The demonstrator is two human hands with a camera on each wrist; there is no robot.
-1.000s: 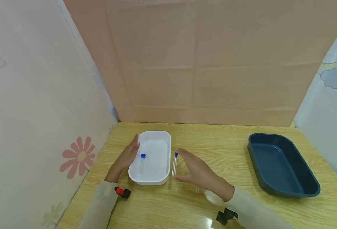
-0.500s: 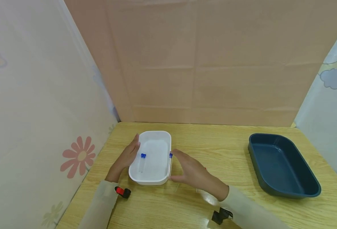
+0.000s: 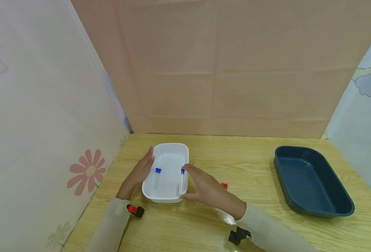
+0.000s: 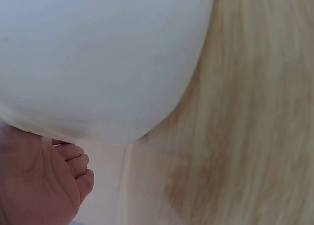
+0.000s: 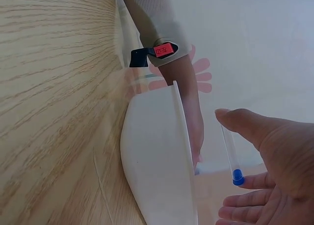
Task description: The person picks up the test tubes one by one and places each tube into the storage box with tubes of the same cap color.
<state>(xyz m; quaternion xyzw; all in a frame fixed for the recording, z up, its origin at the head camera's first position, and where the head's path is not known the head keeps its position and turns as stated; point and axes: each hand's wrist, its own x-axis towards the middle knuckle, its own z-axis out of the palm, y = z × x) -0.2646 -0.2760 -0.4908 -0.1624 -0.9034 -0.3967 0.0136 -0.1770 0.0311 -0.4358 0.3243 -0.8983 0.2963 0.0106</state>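
A white tray (image 3: 169, 157) stands on the table, with two clear tubes with blue caps (image 3: 157, 170) lying side by side in its left part. My left hand (image 3: 140, 171) holds the tray's left side, its thumb at the rim; the left wrist view shows its other fingers loosely bent beyond the rim. My right hand (image 3: 208, 187) pinches another blue-capped clear tube (image 5: 231, 154) lengthwise, thumb at the bare end and a fingertip at the cap. This tube (image 3: 181, 183) is above the tray's right part in the head view.
Red-capped tubes (image 3: 224, 186) lie on the wooden table, partly hidden behind my right hand and wrist. A deep dark blue tray (image 3: 311, 182) stands at the far right. A patterned curtain (image 3: 87, 168) borders the table at left; brown paper (image 3: 229, 105) stands behind it.
My right hand has carried the blue-capped tube left, from beside the white tray to over its right part. More of the red caps shows now. My left hand has stayed at the tray.
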